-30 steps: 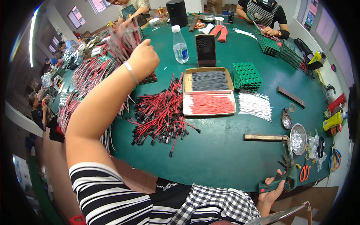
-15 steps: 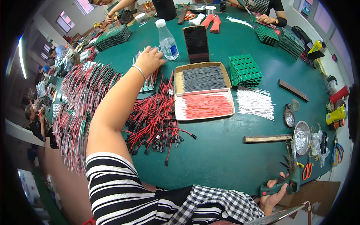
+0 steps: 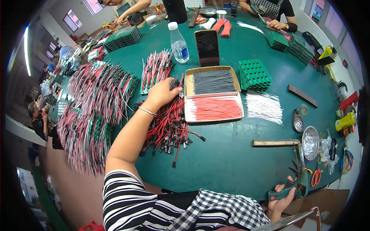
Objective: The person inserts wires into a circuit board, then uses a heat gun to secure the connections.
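Note:
My left hand (image 3: 163, 93) is over the upper part of a loose pile of red and black connector wires (image 3: 167, 127), palm down. Its visible fingertips are apart, and I see nothing held between them; the other fingers are partly hidden. Just beyond it lies a green board bundle with red, black and white wires (image 3: 157, 67). At the lower right my right hand (image 3: 283, 196) is closed round the green handle of a pistol-shaped soldering gun (image 3: 302, 184). To the right of my left hand, a shallow box (image 3: 187, 118) holds red wires (image 3: 216, 107) and dark wires (image 3: 213, 81).
Wired boards (image 3: 86, 131) are heaped on the left. A bottle (image 3: 179, 46) and a propped phone (image 3: 207, 48) stand beyond the box. Stacked green holders (image 3: 254, 75), white wires (image 3: 264, 107), a wooden bar (image 3: 275, 143) and a metal bowl (image 3: 310, 143) lie rightward. Co-workers sit across the table.
My left hand has come back toward me and to the right, from the wired bundle by the bottle to the connector wires. My right hand keeps its grip on the soldering gun.

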